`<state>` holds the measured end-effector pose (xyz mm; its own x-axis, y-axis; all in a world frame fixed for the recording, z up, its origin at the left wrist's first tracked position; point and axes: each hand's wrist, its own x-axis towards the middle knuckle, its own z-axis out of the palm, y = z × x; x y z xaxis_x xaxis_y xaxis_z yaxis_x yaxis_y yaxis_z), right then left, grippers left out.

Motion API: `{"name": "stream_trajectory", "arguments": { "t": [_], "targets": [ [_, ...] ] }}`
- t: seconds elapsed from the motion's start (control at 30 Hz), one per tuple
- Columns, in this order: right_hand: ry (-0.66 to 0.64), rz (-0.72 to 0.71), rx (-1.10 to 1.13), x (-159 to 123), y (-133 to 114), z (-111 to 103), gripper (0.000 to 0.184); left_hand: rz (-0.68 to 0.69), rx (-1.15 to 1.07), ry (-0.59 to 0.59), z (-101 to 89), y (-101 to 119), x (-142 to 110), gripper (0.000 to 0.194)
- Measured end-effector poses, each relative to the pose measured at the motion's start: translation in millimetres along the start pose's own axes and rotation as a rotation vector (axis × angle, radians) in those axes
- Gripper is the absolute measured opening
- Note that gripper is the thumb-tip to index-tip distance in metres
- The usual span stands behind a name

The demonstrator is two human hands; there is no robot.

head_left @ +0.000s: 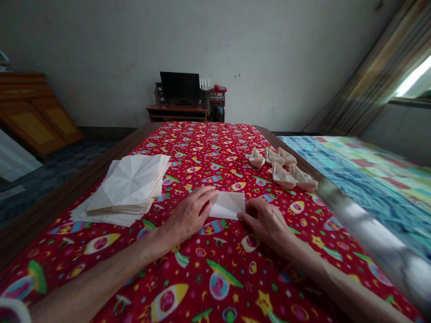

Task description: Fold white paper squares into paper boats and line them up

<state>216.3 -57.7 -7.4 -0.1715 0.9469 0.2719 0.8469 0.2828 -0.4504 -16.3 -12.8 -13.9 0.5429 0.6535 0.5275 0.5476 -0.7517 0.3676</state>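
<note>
Forearms extend over red-print table. Left hand and right hand have fingertips on opposite edges of folded white paper; grip unclear. Paper stack lies left of that sheet, paper boats beyond-right.
</note>
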Motion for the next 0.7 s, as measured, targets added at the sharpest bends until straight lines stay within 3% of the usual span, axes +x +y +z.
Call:
{"name": "stream_trajectory", "arguments": {
  "t": [0.1, 0.2, 0.4, 0.47, 0.57, 0.7],
  "targets": [
    [0.038, -0.013, 0.093, -2, -5, 1, 0.016, 0.002, 0.013, 0.017, -1.5, 0, 0, 0.047],
    [0.149, -0.138, 0.115, -3, -8, -4, 0.013, 0.025, 0.047, 0.052, -7.5, 5, 4, 0.051],
    [0.466, -0.459, -0.114, -3, -18, -28, 0.008, 0.184, 0.171, 0.146, -33.7, 29, 13, 0.056],
    [0.444, -0.551, -0.216, -6, -21, -31, 0.008, 0.237, 0.221, 0.148, -39.7, 37, 13, 0.055],
    [0.314, -0.62, -0.34, -12, -21, -26, 0.012, 0.289, 0.283, 0.087, -38.5, 43, 8, 0.044],
    [0.128, -0.592, -0.348, -17, -18, -12, 0.023, 0.298, 0.295, -0.106, -23.7, 41, -3, 0.019]
  ]
}}
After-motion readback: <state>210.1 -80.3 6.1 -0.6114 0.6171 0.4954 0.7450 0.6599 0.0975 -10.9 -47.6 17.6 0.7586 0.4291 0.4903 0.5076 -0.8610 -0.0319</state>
